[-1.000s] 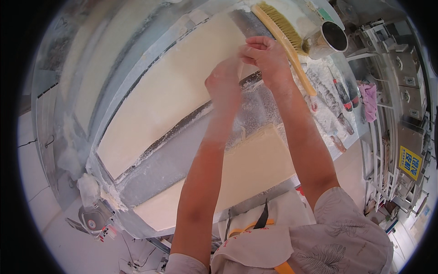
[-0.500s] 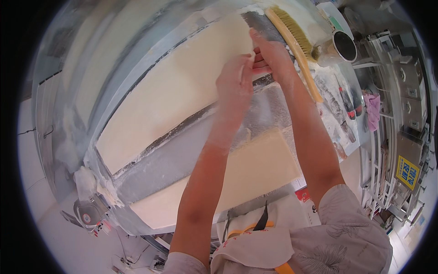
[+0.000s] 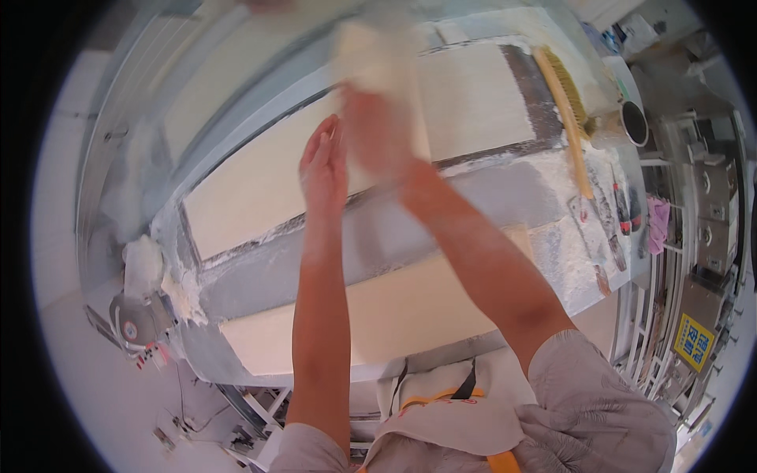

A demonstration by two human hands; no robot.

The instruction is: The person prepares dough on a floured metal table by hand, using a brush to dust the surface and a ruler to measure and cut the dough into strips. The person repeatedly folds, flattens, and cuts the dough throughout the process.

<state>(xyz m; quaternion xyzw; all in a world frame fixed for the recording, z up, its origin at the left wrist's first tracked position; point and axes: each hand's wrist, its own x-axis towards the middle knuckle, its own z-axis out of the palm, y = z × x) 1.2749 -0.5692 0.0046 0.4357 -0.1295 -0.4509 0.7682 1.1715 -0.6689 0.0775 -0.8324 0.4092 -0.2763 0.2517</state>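
A long pale dough sheet (image 3: 252, 189) lies across the floury table. Part of a dough layer (image 3: 371, 51) is lifted and smeared by motion, rising above the sheet near its middle. My right hand (image 3: 374, 130) is blurred against this raised dough and appears to grip it. Close to its left, my left hand (image 3: 323, 169) hovers over the sheet, fingers pointing up and thumb apart, with nothing visible in it. Nearer to me lies a second dough strip (image 3: 371, 315), partly covered by my forearms.
A long-handled brush (image 3: 564, 102) lies at the right end of the sheet, with a metal cup (image 3: 633, 124) beyond it. Tools with red-and-black handles (image 3: 623, 209) rest in flour at the right edge. A pink cloth (image 3: 657, 225) hangs past the table. A scale-like device (image 3: 134, 319) stands left.
Both hands have moved left from the sheet's right end to its middle. The dough at my right hand is now raised and blurred. The view has shifted, with the table appearing farther right.
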